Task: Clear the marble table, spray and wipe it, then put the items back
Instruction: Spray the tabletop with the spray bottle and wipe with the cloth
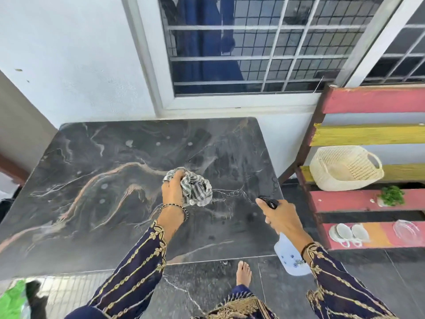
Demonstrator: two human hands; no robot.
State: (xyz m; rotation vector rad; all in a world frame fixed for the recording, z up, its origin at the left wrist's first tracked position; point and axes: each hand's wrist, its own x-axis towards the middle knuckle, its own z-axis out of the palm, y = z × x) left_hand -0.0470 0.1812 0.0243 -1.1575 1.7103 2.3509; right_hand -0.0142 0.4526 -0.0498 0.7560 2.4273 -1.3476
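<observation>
Marble table [96,180] is lying bare under and ahead of both hands, so the clearing step looks done; the spray-and-wipe step is in hand. Left hand [172,192] is gripping a bunched striped cloth [197,189], fingers curled around it, the cloth pressing on the tabletop just ahead of the wrist. Right hand [280,217] is wrapping the neck of a spray bottle [289,256], with a finger lying over the black trigger head [268,201], nozzle pointing toward the cloth side. The bottle body is hanging below that hand, off the table's near right corner.

Pale droplet spots and hazy streaks are showing on the stone beyond and left of the cloth, so I'm judging the wiping as only partly done.

Next move, by my guess: sweeping the cloth out to the far-left area, away from the left hand, with a fresh squirt there if it's dry.

Cleared items are sitting on the coloured rack [368,100] to the right of the right hand: woven basket [345,168], small green plant [392,195], white cups [347,233], glass dish [407,230].

Hard to tell: liquid level in the bottle, whether the trigger is being squeezed, and the table's left edge, which is running out of frame. Rack's right side is also being cut off.
</observation>
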